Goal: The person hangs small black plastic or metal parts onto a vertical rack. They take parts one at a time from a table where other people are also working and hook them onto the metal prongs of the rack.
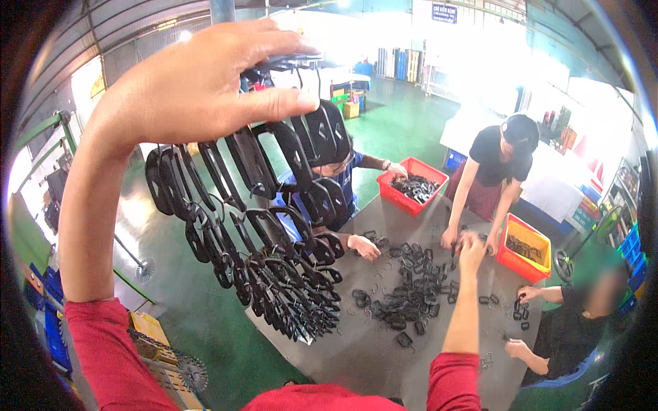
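My left hand [199, 85] is raised high at the left, its fingers and thumb closed around the top of a hanging rack [296, 63]. From this rack hang many black loop-shaped parts [264, 229] on wire hooks, in rows that reach down toward the table. Over the far side of the grey table [343, 353] stretches my right hand [470, 248], close to a co-worker's hands. Its fingers are blurred and partly hidden, so whether they hold anything does not show. A loose pile of similar black loops [408, 291] lies left of my right forearm.
Three people work around the table, one partly behind the rack. A red basket [391, 194] of black parts stands at the far edge. Another red basket [508, 259], with a yellow one [541, 243] inside, stands at the right. Wire hooks [375, 277] lie scattered near the pile.
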{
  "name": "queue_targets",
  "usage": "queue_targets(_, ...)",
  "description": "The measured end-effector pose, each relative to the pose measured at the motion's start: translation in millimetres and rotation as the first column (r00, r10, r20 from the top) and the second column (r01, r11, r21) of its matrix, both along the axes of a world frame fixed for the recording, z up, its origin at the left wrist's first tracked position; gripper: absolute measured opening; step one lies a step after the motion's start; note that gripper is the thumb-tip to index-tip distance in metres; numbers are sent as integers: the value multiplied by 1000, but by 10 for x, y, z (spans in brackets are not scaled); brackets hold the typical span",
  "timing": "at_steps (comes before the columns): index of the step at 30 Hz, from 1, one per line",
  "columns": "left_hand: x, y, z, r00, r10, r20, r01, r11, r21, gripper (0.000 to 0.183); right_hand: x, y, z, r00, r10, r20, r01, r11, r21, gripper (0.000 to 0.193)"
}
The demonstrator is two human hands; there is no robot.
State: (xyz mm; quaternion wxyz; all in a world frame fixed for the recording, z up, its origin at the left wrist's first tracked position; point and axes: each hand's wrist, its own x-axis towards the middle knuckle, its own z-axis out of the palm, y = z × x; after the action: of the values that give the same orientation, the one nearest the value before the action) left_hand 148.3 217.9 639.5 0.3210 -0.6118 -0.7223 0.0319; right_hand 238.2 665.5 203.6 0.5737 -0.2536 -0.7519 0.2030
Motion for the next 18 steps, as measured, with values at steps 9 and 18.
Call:
queue_targets(9, -6, 21, 30, 982, 4, 188, 9, 998, -69, 49, -261, -923, 853, 919, 298, 258, -262, 951, -166, 29)
queue_targets(18, 4, 0, -62, 982, -126, 142, 126, 992, 7, 39, -367, -2523, 3261, 328, 912, -248, -944, 328, -42, 26)
